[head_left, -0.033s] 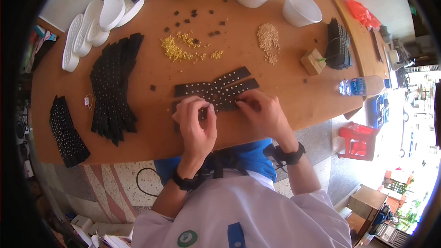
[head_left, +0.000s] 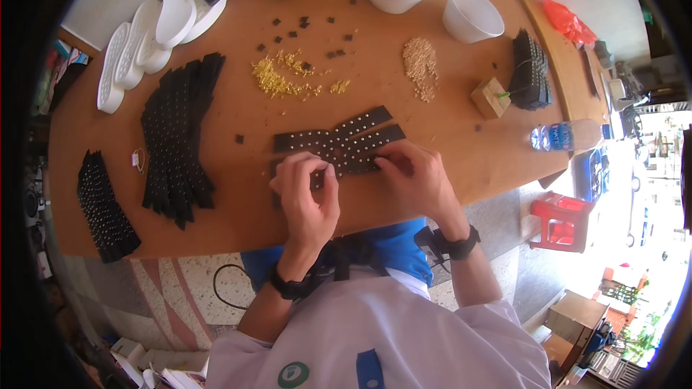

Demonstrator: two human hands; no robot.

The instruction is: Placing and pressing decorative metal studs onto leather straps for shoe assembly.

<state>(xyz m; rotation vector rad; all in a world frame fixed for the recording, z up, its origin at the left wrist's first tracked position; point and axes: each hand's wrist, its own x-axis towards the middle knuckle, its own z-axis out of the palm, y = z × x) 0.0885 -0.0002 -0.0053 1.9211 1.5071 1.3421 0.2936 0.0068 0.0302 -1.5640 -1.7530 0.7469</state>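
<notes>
A crossed black strap piece [head_left: 337, 142] dotted with small pale studs lies on the table before me. My left hand [head_left: 306, 187] is over its near left part, thumb and forefinger pressed together; whatever is between them is too small to tell. At the lower right arm of the straps, my right hand [head_left: 414, 173] pinches the edge, its other fingers curled. Beyond the straps lie a heap of gold-coloured bits [head_left: 274, 81], a spread of tan bits [head_left: 420, 65] and several small black squares [head_left: 303, 23].
To the left lie a fanned stack of studded black straps [head_left: 176, 137] and a smaller stack [head_left: 104, 205]. White sole-shaped pieces [head_left: 148, 47] line the back left. Two white bowls [head_left: 472, 18], a wooden block [head_left: 491, 97], a tied black bundle [head_left: 531, 72] and a plastic bottle [head_left: 569, 135] are at right.
My right hand has shifted very slightly to the right along the strap edge. The left hand and the other things stay where they were.
</notes>
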